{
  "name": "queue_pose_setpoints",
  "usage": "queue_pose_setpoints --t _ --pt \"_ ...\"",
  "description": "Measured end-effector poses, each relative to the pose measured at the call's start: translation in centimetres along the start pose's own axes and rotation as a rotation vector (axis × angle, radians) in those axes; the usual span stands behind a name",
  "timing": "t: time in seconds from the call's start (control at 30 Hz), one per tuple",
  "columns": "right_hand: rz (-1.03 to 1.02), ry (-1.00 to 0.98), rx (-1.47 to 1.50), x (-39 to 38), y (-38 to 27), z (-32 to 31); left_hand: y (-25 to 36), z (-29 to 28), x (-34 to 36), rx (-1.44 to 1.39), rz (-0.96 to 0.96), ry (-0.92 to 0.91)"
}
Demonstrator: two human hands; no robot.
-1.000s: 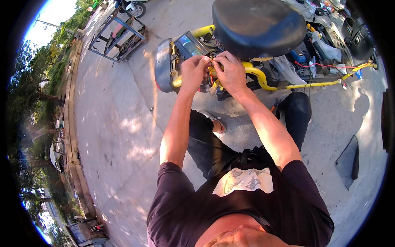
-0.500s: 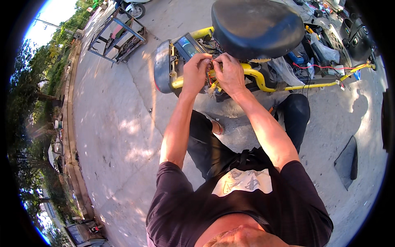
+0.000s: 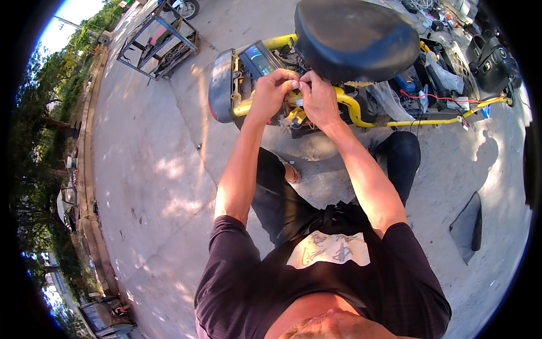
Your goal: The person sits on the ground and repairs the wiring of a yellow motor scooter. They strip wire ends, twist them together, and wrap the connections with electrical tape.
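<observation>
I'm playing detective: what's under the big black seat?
Yellow tubing shows past the edges of the black seat. The seat covers what's straight beneath, so that's hidden.

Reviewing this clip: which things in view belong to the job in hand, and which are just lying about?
Seemingly part of the job:
left hand and right hand, fingertips together; whatever they pinch is too small to tell
exposed wiring below them
yellow frame

Apparently just lying about:
dark flat piece on the ground
metal rack

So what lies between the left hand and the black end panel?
Yellow frame tubing lies between the left hand and black end panel, in the head view.
</observation>
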State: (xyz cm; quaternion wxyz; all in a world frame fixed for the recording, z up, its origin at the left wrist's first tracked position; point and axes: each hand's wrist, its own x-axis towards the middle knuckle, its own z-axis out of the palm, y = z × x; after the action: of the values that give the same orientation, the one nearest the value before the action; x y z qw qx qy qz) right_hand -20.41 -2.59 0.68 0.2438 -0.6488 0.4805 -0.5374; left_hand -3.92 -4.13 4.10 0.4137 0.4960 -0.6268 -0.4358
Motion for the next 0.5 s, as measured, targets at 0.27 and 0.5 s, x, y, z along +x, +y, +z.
queue_pose_setpoints --t 0.27,0.5 --pt "0.12 -0.129 0.055 0.8 0.3 -0.3 -0.1 -0.2 0.2 0.195 0.132 -0.024" --pt "0.276 -0.167 0.213 1.4 1.1 -0.2 -1.5 0.7 0.2 0.396 0.382 0.12"
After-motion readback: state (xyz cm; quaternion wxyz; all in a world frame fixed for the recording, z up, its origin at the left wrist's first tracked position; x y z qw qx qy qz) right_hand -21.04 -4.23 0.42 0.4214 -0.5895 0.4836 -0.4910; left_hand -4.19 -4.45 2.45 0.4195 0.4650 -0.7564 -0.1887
